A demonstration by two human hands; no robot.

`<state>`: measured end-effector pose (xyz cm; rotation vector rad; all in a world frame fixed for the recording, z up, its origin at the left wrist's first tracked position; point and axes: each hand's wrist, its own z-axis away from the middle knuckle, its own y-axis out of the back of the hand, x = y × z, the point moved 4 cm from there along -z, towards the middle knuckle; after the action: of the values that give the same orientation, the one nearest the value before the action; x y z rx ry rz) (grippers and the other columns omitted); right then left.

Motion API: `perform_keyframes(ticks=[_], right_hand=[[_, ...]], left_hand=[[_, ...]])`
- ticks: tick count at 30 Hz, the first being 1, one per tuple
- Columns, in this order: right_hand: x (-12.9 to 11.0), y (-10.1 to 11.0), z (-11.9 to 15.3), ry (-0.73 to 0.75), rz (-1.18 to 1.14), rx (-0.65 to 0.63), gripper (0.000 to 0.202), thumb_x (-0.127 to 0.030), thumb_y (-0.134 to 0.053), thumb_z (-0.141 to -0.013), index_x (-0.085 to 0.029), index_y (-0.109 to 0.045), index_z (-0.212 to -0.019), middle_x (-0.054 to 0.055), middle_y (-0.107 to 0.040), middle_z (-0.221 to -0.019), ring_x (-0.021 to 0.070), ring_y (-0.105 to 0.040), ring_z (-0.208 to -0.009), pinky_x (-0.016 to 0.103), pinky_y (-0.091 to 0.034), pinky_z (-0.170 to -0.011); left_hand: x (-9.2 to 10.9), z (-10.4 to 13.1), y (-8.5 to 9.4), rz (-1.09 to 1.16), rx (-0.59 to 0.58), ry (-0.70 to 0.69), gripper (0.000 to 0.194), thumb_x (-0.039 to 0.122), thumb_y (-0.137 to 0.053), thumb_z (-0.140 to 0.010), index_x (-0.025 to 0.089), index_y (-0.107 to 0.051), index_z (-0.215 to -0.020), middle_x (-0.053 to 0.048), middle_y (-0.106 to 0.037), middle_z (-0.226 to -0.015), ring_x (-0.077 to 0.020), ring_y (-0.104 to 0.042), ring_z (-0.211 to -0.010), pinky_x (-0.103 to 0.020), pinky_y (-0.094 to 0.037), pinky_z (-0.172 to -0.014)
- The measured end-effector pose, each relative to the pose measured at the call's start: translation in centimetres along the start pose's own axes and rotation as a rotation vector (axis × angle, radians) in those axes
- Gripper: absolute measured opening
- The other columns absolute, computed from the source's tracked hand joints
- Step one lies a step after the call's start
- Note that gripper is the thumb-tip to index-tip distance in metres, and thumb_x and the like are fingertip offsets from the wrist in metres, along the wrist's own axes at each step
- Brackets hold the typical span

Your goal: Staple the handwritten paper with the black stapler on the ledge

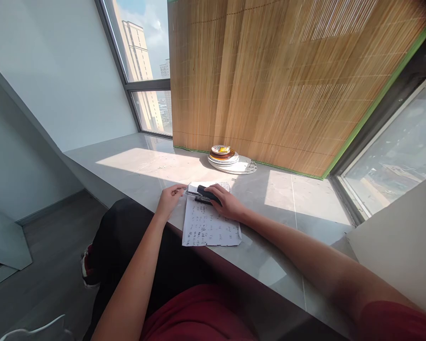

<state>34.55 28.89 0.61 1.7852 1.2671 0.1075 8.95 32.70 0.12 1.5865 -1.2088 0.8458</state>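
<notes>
Handwritten paper [213, 228] lies on the pale tiled sill near its front edge. Over its upper part is a black stapler [206, 193], its top arm raised from its base. My right hand [227, 201] is closed around the stapler's right end. At the paper's upper left corner, my left hand [170, 199] has its thumb and fingers pinched together, close to the stapler's thin metal part. Whatever is between those fingertips is too small to make out.
Behind the paper, stacked plates [223, 161] stand on the tiled sill [145, 166], with a small yellow item on top. A bamboo blind [262, 85] hangs behind them. Windows flank it, and a white wall rises at left.
</notes>
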Motion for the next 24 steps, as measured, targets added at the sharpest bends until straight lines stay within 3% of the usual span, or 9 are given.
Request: perform_keyframes(ticks=[4,10,24], right_hand=[[0.2,0.0,-0.1,-0.011,-0.008,0.006,0.044,-0.019,-0.057,-0.102,-0.029,-0.055,-0.144,0.011,-0.062,-0.136,0.0278,-0.062,-0.123,0.048,-0.056,-0.106],[0.2,0.2,-0.1,0.002,-0.034,0.020,0.045,-0.015,-0.058,-0.099,-0.028,-0.056,-0.142,0.010,-0.066,-0.132,0.0271,-0.063,-0.121,0.047,-0.056,-0.105],[0.1,0.2,-0.1,-0.005,-0.025,0.021,0.042,-0.018,-0.057,-0.101,-0.028,-0.056,-0.142,0.010,-0.067,-0.132,0.0280,-0.064,-0.120,0.047,-0.056,-0.103]], left_hand=[[1.0,0.4,-0.4,-0.127,-0.077,-0.115,0.032,0.042,-0.073,-0.088,0.022,-0.084,-0.111,-0.008,-0.079,-0.108,-0.0215,-0.063,-0.079,-0.032,-0.048,-0.070],[1.7,1.0,-1.6,-0.328,-0.291,-0.235,0.026,0.036,-0.064,-0.097,0.024,-0.082,-0.110,-0.009,-0.078,-0.112,-0.0246,-0.064,-0.087,-0.035,-0.050,-0.076],[1.4,0.4,-1.5,-0.378,-0.240,-0.239,0.024,0.029,-0.057,-0.100,0.023,-0.077,-0.111,-0.008,-0.076,-0.114,-0.0228,-0.061,-0.084,-0.034,-0.050,-0.081]])
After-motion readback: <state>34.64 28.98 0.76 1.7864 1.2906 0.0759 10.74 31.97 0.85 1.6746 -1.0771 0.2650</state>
